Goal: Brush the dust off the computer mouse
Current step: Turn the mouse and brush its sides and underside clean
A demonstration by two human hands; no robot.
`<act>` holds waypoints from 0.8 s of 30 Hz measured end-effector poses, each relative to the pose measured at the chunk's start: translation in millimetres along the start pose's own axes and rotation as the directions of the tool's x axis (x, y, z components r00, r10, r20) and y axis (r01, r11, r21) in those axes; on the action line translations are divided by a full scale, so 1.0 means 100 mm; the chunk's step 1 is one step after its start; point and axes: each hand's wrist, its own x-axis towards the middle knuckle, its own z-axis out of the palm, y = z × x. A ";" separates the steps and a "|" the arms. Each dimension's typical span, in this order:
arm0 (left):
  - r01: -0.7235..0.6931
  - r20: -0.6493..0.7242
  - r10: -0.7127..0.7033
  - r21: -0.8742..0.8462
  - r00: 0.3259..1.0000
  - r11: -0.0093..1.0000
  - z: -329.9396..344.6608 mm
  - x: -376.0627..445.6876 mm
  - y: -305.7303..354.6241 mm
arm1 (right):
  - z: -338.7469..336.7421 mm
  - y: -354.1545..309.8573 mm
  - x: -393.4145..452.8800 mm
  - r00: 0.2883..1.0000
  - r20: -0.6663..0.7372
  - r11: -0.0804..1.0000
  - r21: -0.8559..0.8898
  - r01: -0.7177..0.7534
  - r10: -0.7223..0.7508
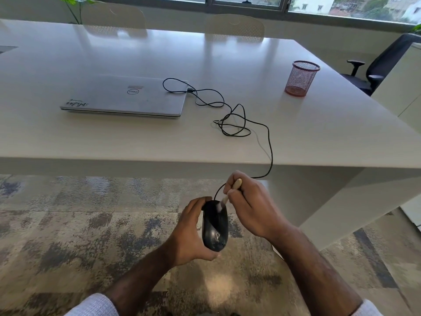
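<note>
A black wired computer mouse [215, 226] with pale dust smears near its rear is held below the table's front edge, over the carpet. My left hand [190, 233] grips it from the left side and underneath. My right hand [248, 208] pinches a small brush with a light wooden handle [235, 185], its pale bristles touching the front top of the mouse. The black cable [270, 147] runs from the mouse up over the table edge, loops on the tabletop and reaches the closed silver laptop [124, 96].
The white table [319, 124] fills the upper view, with a red mesh pen cup [300, 78] at the right. Two pale chairs stand behind it and a black office chair [378, 67] at the far right. Patterned carpet lies below.
</note>
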 end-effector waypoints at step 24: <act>0.001 -0.014 -0.001 -0.010 1.000 1.000 0.01 0.00 -0.05 | 0.03 0.09 -0.02 1.000 -0.022 0.999 0.034 0.010 -0.009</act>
